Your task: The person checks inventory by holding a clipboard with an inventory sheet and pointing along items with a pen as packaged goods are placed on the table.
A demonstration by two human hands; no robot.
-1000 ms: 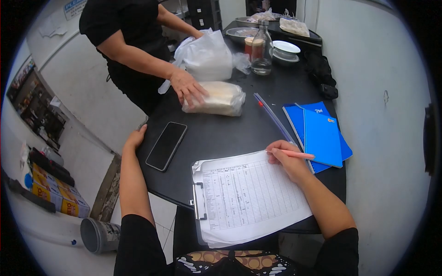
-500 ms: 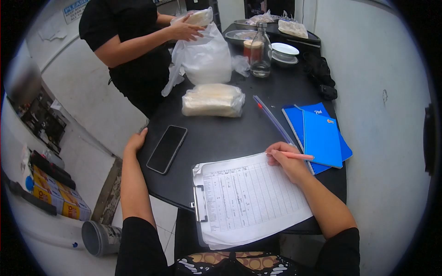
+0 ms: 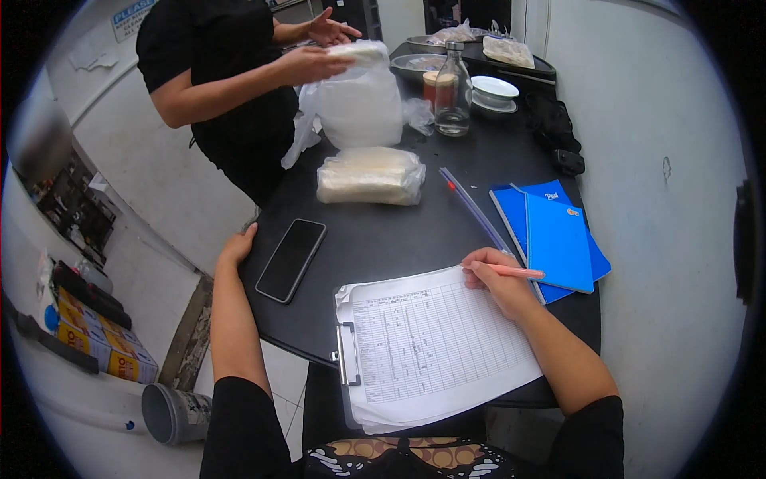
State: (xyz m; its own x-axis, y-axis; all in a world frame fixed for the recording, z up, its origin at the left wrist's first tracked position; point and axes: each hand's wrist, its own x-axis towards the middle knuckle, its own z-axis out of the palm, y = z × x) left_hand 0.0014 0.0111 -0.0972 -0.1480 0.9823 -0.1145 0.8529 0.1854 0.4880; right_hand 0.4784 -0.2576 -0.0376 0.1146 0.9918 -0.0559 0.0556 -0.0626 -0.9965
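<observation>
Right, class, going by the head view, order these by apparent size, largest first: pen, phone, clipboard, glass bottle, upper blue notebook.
1. Clipboard
2. Upper blue notebook
3. Phone and glass bottle: too alike to rank
4. Pen

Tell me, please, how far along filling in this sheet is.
Done: the sheet has marks in some left-hand columns; one wrapped package lies on the table. In hand: the right hand holds a pink pen; a co-worker handles another package. Left: right-hand columns look blank, so much probably remains.

Perhaps a food business's back room: bagged goods, bowls [image 3: 495,86], clipboard [image 3: 346,355].
</observation>
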